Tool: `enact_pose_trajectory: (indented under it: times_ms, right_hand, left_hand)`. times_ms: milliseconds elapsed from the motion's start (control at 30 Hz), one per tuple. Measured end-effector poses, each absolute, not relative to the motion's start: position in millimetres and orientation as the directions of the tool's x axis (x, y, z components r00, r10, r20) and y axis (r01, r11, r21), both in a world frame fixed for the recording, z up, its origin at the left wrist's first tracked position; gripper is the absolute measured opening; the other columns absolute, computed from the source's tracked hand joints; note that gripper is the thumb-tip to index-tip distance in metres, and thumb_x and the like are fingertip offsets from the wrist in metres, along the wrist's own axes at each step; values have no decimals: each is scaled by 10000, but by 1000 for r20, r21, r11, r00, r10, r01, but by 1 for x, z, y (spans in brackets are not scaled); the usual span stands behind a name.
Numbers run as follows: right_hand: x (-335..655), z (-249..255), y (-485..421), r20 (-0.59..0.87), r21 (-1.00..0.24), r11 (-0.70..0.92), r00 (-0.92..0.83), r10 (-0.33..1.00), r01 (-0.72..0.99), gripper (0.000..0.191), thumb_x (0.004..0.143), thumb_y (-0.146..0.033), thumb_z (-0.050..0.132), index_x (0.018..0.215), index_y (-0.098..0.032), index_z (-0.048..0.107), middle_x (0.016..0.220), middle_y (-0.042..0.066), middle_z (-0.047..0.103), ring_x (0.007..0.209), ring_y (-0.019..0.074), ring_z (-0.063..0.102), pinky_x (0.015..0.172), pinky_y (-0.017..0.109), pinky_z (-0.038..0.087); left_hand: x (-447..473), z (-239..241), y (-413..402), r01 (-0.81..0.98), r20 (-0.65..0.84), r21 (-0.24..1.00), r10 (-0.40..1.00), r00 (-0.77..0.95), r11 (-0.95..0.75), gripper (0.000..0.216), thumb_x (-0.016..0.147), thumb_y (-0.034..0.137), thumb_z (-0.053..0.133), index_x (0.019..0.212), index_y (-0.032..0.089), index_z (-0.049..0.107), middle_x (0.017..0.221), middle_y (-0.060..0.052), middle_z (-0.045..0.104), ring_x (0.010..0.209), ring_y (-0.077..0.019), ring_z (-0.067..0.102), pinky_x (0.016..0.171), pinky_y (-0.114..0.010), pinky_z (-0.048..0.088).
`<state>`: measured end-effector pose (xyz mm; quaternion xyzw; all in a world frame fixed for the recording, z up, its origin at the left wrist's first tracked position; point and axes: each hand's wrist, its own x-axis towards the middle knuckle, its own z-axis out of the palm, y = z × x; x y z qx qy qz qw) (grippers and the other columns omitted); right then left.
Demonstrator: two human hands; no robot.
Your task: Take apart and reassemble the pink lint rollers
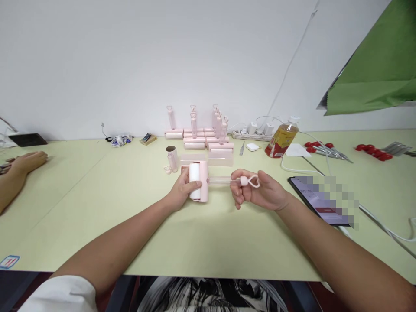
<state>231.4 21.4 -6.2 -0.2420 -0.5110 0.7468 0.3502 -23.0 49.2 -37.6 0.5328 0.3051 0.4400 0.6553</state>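
Observation:
My left hand [180, 189] is closed around the head of a pink lint roller, thumb pressed on its white paper roll [194, 177]. From the pink cover [203, 182] a clear pink handle [221, 180] points right and ends in a heart-shaped loop [254, 181]. My right hand [260, 190] is loosely curled about the loop end, palm up, with the thumb apart from the fingers. Just beyond my left hand are a loose handle [172, 162] and an upright cardboard-cored tube [171, 149].
Several pink lint rollers [195, 141] stand by the wall, with clear covers [221, 159] in front. Rightward are a drink bottle [282, 138], a power strip [240, 133], red-handled tools [325, 149], a phone [320, 201] and white cables. Another person's hand [30, 162] rests at far left.

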Motion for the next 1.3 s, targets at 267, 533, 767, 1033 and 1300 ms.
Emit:
enact_pose_trajectory:
  times_ms: [267,533,767,1033,1300]
  right_hand:
    - [216,-17,23,45,-977,-13,-268,962,-211,321,739,-418,748,920,-193,607,569,-34,565,523,138,561,521,272,470]
    - [225,-8,35,106,-955,169,249,963,-245,287,655,-379,776,780,-164,633,464,-61,505,414,94,470,379,206,371]
    - [230,-9,45,148,-937,278,481,864,-212,197,679,-320,725,727,-177,597,419,-81,467,374,85,419,337,194,336]
    - [236,-10,48,174,-906,349,539,824,-241,222,693,-333,720,701,-185,555,411,-111,395,348,55,354,325,171,258]
    - [237,-9,48,198,-872,405,557,807,-277,236,704,-353,726,728,-171,578,424,-99,433,354,56,388,338,172,288]
  left_hand:
    - [-15,-41,34,96,52,983,746,664,-154,492,816,507,616,1159,163,541,797,-48,622,600,-145,561,453,-228,403]
    - [-32,-35,50,623,191,631,871,454,-463,348,889,389,488,1104,179,664,794,-19,672,667,-146,574,607,-266,424]
    - [-5,-6,71,713,346,318,777,526,-625,311,901,283,441,1122,181,634,1051,-79,674,1002,-228,591,844,-347,464]
    - [54,4,142,829,89,-41,824,559,-558,467,846,287,496,1294,152,485,1254,-167,576,1176,-334,475,971,-484,343]
    - [65,-3,151,775,41,-53,774,631,-629,466,760,231,591,1212,131,539,1234,-171,540,1146,-318,506,988,-451,336]
